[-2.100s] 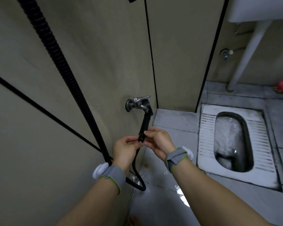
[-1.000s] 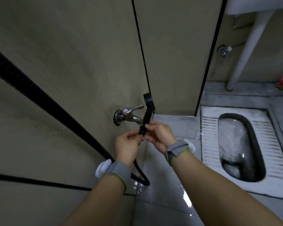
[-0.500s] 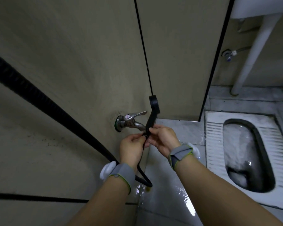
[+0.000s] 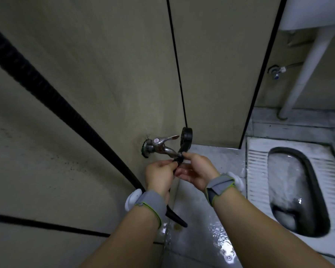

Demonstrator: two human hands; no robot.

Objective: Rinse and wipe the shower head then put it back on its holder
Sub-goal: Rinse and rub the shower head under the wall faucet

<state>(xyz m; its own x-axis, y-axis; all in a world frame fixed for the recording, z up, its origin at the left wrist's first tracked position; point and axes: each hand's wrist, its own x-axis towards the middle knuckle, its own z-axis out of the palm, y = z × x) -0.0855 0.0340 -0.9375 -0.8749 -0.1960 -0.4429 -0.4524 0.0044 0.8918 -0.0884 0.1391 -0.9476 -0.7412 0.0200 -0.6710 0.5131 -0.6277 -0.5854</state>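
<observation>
two hands (image 4: 160, 176) (image 4: 196, 171), one shower head (image 4: 186, 139)

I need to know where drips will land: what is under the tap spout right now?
Under the tap spout, both hands, left and right, grip the black shower head handle. Below them lies wet floor. The hands cover the lower handle and the hose joint.

Tight corner at the wall tap, open floor to the right

The metal tap (image 4: 160, 146) juts from the wall (image 4: 104, 84) just at 12 o'clock of both hands, its spout touching the black shower head (image 4: 186, 139), so little room lies between them. The ribbed black hose (image 4: 52, 97) runs diagonally across the wall from 10 o'clock down behind the left hand (image 4: 159, 176). From 3 to 5 o'clock of the right hand (image 4: 197, 172) the wet floor (image 4: 201, 219) lies open up to the squat toilet (image 4: 298, 190).
</observation>
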